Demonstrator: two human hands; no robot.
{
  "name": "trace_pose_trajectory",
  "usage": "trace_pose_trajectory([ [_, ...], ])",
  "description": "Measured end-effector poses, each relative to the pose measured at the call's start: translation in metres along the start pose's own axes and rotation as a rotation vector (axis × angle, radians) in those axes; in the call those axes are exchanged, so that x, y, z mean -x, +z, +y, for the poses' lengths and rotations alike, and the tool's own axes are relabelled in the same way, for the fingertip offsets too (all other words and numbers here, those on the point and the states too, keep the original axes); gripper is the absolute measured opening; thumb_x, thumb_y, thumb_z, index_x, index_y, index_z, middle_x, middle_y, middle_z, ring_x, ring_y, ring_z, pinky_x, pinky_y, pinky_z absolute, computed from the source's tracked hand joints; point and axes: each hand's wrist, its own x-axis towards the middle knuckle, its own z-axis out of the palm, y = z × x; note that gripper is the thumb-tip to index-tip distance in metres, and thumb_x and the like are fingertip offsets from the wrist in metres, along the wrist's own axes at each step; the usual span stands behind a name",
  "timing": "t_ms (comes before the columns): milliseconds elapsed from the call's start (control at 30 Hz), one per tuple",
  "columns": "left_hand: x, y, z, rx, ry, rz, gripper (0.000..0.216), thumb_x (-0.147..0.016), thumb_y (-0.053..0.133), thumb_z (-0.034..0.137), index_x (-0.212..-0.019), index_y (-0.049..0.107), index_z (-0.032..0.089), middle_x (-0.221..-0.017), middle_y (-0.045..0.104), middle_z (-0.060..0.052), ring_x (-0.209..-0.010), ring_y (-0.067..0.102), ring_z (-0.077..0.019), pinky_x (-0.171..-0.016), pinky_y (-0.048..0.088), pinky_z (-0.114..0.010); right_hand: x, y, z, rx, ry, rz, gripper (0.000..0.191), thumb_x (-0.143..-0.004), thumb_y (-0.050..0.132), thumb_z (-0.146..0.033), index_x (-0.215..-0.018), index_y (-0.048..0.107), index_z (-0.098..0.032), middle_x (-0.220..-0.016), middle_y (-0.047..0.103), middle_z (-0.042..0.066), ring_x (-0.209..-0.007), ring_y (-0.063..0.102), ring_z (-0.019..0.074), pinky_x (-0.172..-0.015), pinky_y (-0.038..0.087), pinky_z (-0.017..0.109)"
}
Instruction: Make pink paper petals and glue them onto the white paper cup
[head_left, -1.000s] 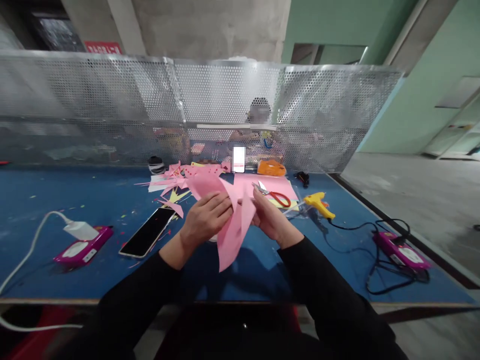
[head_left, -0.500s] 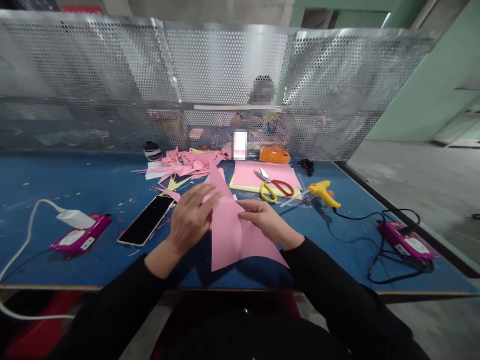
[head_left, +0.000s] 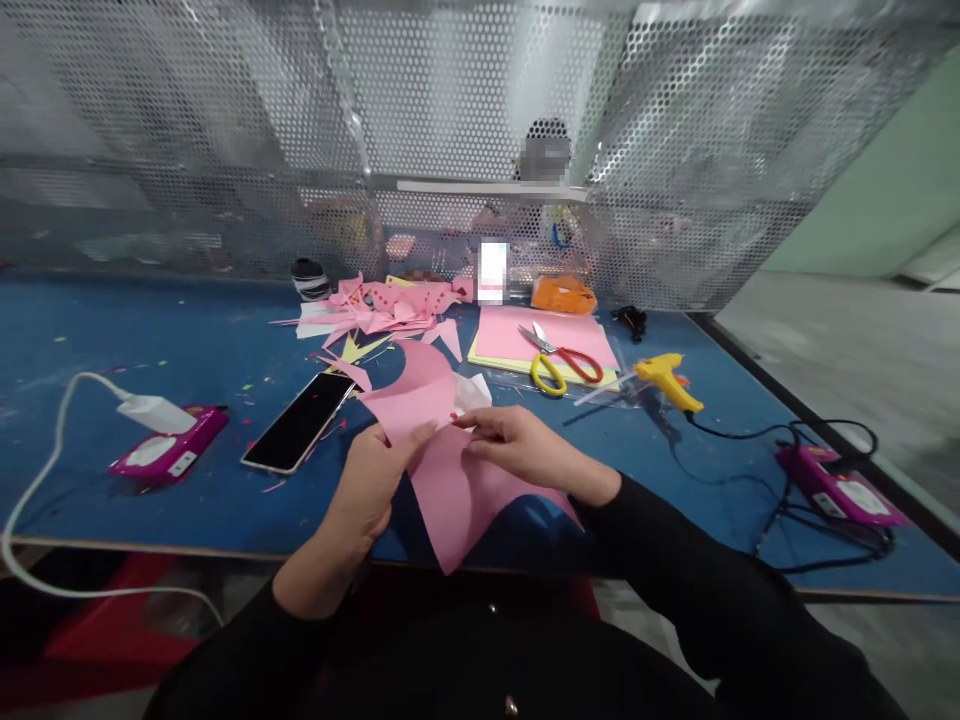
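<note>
A pink sheet of paper [head_left: 465, 500] with curved cut edges is held up over the front of the blue table. My left hand [head_left: 373, 480] grips its left side, thumb on top and the other fingers hidden underneath. My right hand [head_left: 517, 445] pinches at the middle of the sheet, fingertips close to a tiny red spot. Just behind the right fingertips shows a crumpled white piece of paper [head_left: 472, 392]. Farther back, scissors [head_left: 559, 358] with one yellow and one red handle rest on a stack of pink and yellow paper [head_left: 499, 335].
A phone [head_left: 300, 422] and a purple power strip [head_left: 169, 445] lie at left. Pink paper scraps [head_left: 405, 305] are heaped at the back. To the right are a yellow glue gun [head_left: 667, 378] and a second purple power strip [head_left: 840, 485]. A perforated metal screen [head_left: 450, 110] borders the table's back.
My left hand has shifted down and now has its thumb on the pink paper. The sheet has turned and its upper part spreads left. The white piece behind it shows more. The view tilted down.
</note>
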Motion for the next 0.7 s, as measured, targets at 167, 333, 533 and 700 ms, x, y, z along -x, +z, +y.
trace_pose_trajectory([
  [167,0.0,-0.021,0.002,0.114,0.003,0.127,0.053,-0.047,0.096,0.039,-0.09,0.079,0.012,-0.083,0.079,-0.008,-0.076,0.073,-0.0238,-0.071,0.058,-0.031,0.005,-0.023,0.0,0.283,-0.213,0.23,0.023,-0.098,0.053,-0.023,-0.112,0.072,-0.02,-0.107,0.077,0.007,-0.096,0.071,0.02,-0.085,0.054,0.036],
  [333,-0.001,-0.052,0.01,0.062,-0.089,0.21,0.051,-0.049,0.096,0.035,-0.091,0.079,0.012,-0.081,0.079,-0.008,-0.066,0.07,-0.0209,-0.058,0.056,-0.026,0.0,-0.018,0.015,0.845,-0.544,0.159,0.025,-0.091,0.069,-0.029,-0.114,0.069,-0.019,-0.124,0.071,0.011,-0.125,0.058,0.0292,-0.104,0.045,0.049],
  [533,-0.005,-0.054,0.01,0.112,-0.118,0.23,0.046,-0.049,0.094,0.029,-0.089,0.078,0.012,-0.081,0.08,-0.007,-0.072,0.072,-0.0226,-0.063,0.058,-0.027,-0.028,0.011,0.023,1.077,-0.408,0.084,0.018,-0.1,0.052,-0.02,-0.1,0.07,-0.017,-0.106,0.074,0.011,-0.112,0.061,0.0247,-0.116,0.031,0.049],
  [700,-0.01,-0.044,0.002,0.176,-0.113,0.206,0.044,-0.055,0.089,0.019,-0.097,0.075,0.016,-0.093,0.081,-0.006,-0.097,0.074,-0.026,-0.086,0.06,-0.032,-0.074,0.0,0.018,1.081,-0.291,0.073,0.018,-0.098,0.055,-0.021,-0.104,0.071,-0.014,-0.108,0.073,0.014,-0.11,0.061,0.027,-0.112,0.032,0.048],
])
